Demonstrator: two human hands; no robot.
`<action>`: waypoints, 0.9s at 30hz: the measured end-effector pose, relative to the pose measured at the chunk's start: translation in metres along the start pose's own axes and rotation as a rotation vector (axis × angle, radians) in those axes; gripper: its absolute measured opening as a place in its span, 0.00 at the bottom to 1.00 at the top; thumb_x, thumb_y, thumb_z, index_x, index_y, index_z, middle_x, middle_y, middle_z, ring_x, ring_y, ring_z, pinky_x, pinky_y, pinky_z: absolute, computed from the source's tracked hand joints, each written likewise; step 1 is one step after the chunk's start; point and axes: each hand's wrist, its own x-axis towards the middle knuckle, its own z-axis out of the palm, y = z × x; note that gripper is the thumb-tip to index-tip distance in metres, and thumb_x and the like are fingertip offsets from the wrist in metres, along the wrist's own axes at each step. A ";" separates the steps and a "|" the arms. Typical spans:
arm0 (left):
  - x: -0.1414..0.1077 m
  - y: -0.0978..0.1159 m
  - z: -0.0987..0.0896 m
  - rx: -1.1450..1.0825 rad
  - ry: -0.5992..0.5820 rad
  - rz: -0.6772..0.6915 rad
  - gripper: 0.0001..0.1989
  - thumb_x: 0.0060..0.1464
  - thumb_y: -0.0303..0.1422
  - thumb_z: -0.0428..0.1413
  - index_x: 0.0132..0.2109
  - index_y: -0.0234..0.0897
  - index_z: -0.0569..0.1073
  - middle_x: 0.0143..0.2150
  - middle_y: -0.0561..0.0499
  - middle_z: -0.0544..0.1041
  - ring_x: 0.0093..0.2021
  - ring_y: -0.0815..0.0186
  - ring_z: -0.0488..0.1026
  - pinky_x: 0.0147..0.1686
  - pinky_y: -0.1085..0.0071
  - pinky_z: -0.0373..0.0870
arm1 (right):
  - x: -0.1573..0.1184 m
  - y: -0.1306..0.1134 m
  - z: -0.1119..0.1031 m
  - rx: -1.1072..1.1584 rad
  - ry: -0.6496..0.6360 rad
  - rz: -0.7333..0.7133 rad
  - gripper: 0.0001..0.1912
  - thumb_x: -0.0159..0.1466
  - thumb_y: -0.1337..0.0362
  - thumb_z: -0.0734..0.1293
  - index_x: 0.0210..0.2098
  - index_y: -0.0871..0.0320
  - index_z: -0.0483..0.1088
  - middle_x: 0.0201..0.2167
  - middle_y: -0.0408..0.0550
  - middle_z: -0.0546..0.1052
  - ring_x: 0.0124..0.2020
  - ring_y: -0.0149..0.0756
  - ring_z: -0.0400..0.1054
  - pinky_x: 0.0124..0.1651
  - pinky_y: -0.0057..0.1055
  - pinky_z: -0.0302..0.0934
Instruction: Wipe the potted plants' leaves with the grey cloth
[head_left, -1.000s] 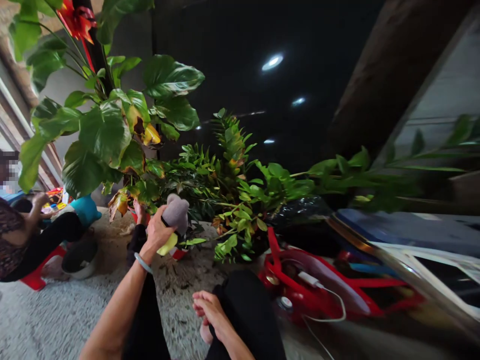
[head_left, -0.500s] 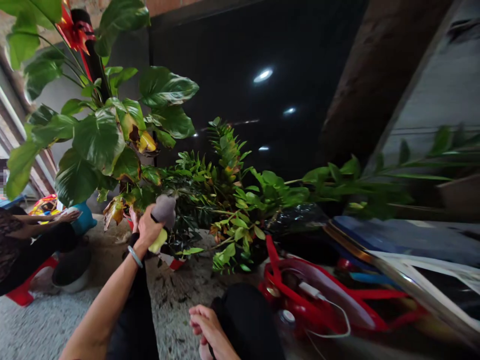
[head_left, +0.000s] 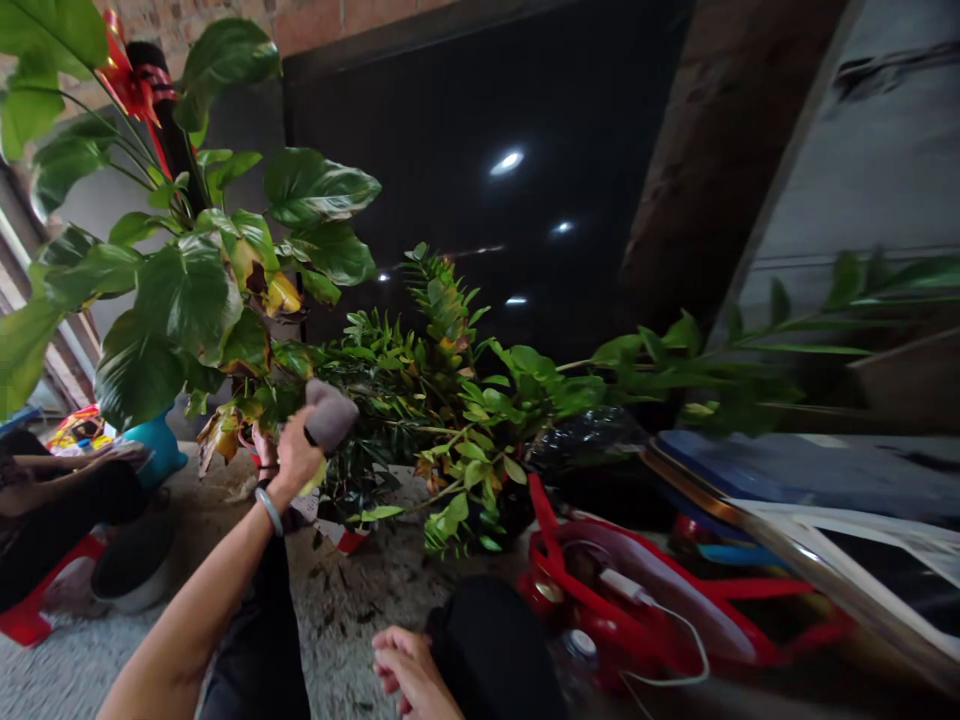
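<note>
My left hand (head_left: 296, 458), with a pale bangle at the wrist, is stretched forward and closed round a soft grey-purple object (head_left: 332, 415) at the foot of the large-leaved plant (head_left: 187, 290). A bit of pale yellow (head_left: 316, 478) shows below that hand; what it belongs to is unclear. Close behind, another person's hand (head_left: 264, 447) with a dark wristband is partly hidden. Low in the picture, my right hand (head_left: 409, 668) rests beside my dark-clad knee (head_left: 499, 650), its fingers curled together and nothing visible in them.
Bushy green plants (head_left: 487, 400) stand against a dark panel (head_left: 465, 180). At the right are a red bag (head_left: 547, 560) with a white cable and a stack of flat items (head_left: 787, 490). A seated person, a red stool (head_left: 30, 620) and a dark bucket (head_left: 135, 560) are at left.
The view has shifted slightly, so most of the scene sits a little further left. The grey-purple object is tilted more to the right in my left hand, and less yellow shows.
</note>
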 end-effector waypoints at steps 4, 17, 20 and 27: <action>-0.053 -0.021 0.017 -0.025 -0.543 0.191 0.34 0.32 0.15 0.54 0.49 0.43 0.80 0.52 0.48 0.83 0.55 0.51 0.77 0.58 0.59 0.71 | 0.007 0.004 0.000 0.016 -0.014 0.051 0.13 0.41 0.58 0.65 0.27 0.54 0.72 0.19 0.42 0.75 0.20 0.30 0.64 0.18 0.21 0.42; -0.021 -0.009 -0.024 -0.067 -0.213 0.033 0.29 0.36 0.23 0.60 0.51 0.39 0.77 0.49 0.49 0.82 0.53 0.51 0.77 0.59 0.57 0.70 | 0.071 -0.120 -0.082 0.617 0.235 -0.051 0.18 0.46 0.54 0.73 0.35 0.54 0.73 0.39 0.53 0.79 0.46 0.46 0.74 0.45 0.39 0.67; -0.015 -0.003 -0.036 -0.084 -0.206 0.069 0.30 0.37 0.22 0.62 0.52 0.40 0.77 0.50 0.49 0.82 0.53 0.52 0.77 0.58 0.58 0.71 | 0.097 -0.144 -0.090 0.649 0.195 -0.020 0.14 0.50 0.54 0.71 0.33 0.54 0.73 0.37 0.52 0.78 0.48 0.47 0.74 0.54 0.46 0.64; 0.029 0.029 -0.016 -0.048 -0.083 0.182 0.31 0.43 0.26 0.62 0.58 0.42 0.73 0.54 0.48 0.79 0.54 0.54 0.75 0.57 0.62 0.70 | 0.102 -0.157 -0.072 0.782 -0.072 -0.040 0.15 0.58 0.55 0.68 0.42 0.55 0.74 0.41 0.54 0.81 0.47 0.45 0.77 0.54 0.48 0.66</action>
